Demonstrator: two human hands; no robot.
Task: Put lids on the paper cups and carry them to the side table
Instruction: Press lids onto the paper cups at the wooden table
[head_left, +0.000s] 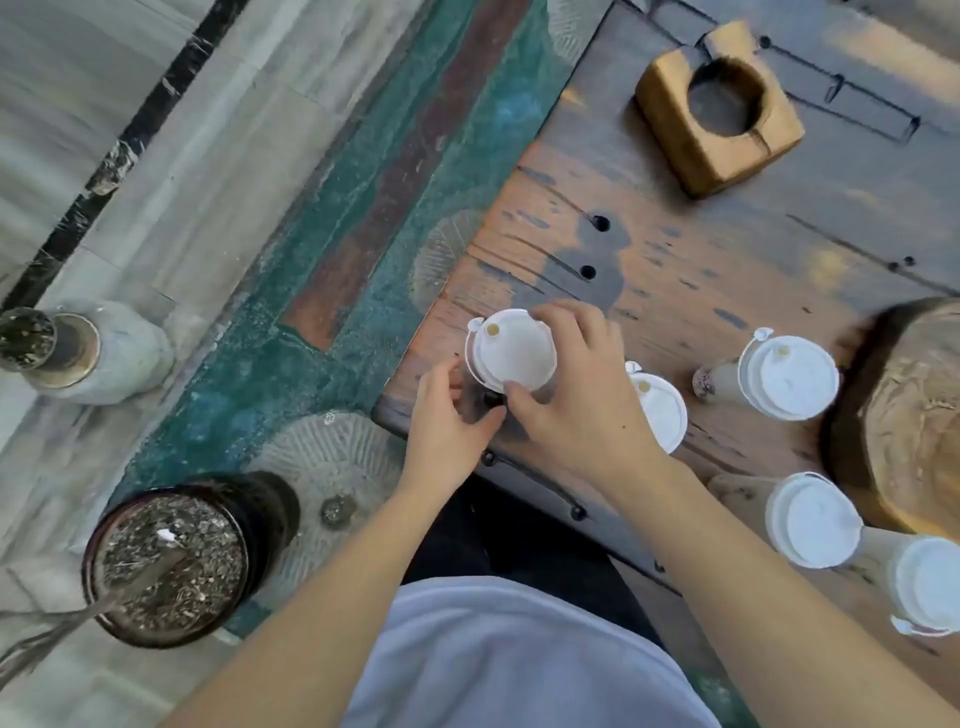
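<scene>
A paper cup with a white lid (511, 349) stands near the left corner of the wooden table (675, 270). My right hand (576, 395) grips the lid's rim from the right, thumb in front. My left hand (449, 421) is closed around the cup's side below the lid. A second lidded cup (662, 410) stands just behind my right wrist, partly hidden. A third lidded cup (789, 376) stands further right. Two more lidded cups (813, 519) (930, 584) stand at the table's near right edge.
A wooden block with a round hole (719, 104) lies at the far side of the table. A rough wooden slab (914, 410) fills the right edge. On the floor at left stand a dark plant pot (171, 564) and a pale vase (83, 345).
</scene>
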